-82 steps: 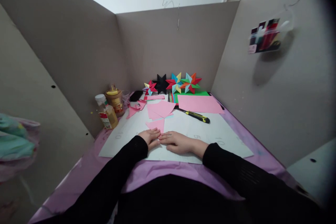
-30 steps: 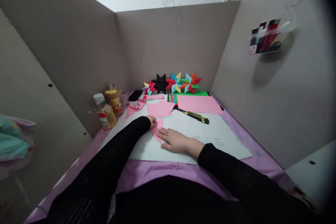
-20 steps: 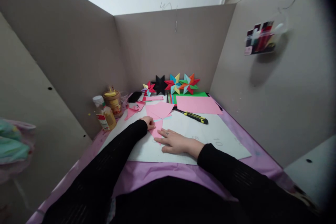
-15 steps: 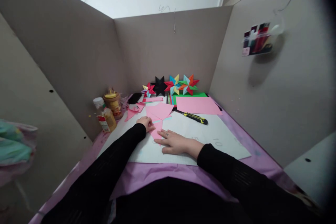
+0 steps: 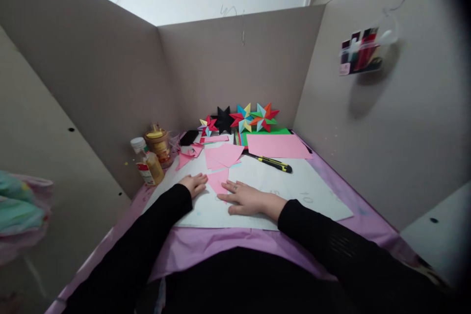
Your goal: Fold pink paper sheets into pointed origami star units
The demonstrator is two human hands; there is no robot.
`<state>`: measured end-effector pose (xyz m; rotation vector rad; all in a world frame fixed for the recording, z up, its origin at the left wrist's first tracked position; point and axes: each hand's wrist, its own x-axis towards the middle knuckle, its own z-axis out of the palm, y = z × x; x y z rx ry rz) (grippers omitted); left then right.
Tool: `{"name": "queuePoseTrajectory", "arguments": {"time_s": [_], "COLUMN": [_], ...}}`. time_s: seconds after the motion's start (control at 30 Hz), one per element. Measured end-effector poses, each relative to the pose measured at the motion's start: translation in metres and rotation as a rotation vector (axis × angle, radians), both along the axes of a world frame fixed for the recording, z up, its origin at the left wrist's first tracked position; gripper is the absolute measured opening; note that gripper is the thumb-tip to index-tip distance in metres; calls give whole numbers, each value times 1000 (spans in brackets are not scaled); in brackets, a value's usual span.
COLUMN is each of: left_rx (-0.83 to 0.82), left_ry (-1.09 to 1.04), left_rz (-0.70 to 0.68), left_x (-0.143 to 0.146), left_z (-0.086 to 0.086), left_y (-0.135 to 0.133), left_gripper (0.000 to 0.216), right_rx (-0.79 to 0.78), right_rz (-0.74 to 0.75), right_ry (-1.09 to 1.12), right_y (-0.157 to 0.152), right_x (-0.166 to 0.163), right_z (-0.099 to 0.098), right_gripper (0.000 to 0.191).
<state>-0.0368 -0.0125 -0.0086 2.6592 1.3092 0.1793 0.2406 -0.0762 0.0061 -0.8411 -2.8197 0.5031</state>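
On the white board (image 5: 250,218) lies a folded piece of pink paper (image 5: 218,179), narrowing toward me. My right hand (image 5: 247,198) rests flat, fingers spread, with its fingertips on the right edge of that piece. To the left, my left hand (image 5: 195,185) lies palm down with fingers extended, its tips close to the paper's left edge; whether they touch it I cannot tell. Just beyond are other pink paper pieces (image 5: 225,154), overlapping one another. A black-and-yellow utility knife (image 5: 275,163) lies on the board to the right.
Crumpled pink scraps (image 5: 187,158) and a dark phone (image 5: 189,138) lie at back left, near a glue bottle (image 5: 150,164) and a brown jar (image 5: 160,145). A pink sheet (image 5: 278,146) sits at back right. Folded paper stars (image 5: 264,117) stand against the rear panel (image 5: 235,68).
My left hand has moved off the pink paper, leftward and toward me, and its fingers have straightened. My right hand stays nearly where it was.
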Motion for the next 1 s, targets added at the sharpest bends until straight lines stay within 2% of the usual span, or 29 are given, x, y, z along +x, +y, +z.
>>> {"name": "queuePoseTrajectory", "arguments": {"time_s": [0.1, 0.2, 0.27, 0.4, 0.53, 0.67, 0.77, 0.87, 1.0], "left_rx": [51, 128, 126, 11, -30, 33, 178, 250, 210], "left_ry": [1, -27, -35, 12, 66, -15, -202, -325, -330], "left_rz": [141, 186, 85, -158, -167, -122, -17, 31, -47], "left_x": [-6, 3, 15, 35, 40, 37, 34, 32, 32], "left_z": [5, 2, -4, -10, -5, -5, -7, -7, -4], "left_y": [16, 8, -5, -25, -30, -33, -33, -30, -27], "left_gripper": [41, 48, 50, 51, 53, 52, 47, 28, 17], "right_rx": [7, 2, -11, -70, -193, -314, -260, -125, -103], "right_rz": [2, 4, 3, 15, 43, 56, -117, -350, -372], "right_ry": [18, 60, 73, 94, 129, 172, 392, 525, 522], "right_y": [-1, -1, 1, 5, 8, 9, 10, 11, 11], "right_x": [0, 1, 1, 3, 10, 15, 13, 5, -9], "right_z": [2, 1, -1, -6, -2, 3, -2, -10, -14], "right_gripper": [57, 58, 58, 55, 41, 24, 24, 27, 40]}}
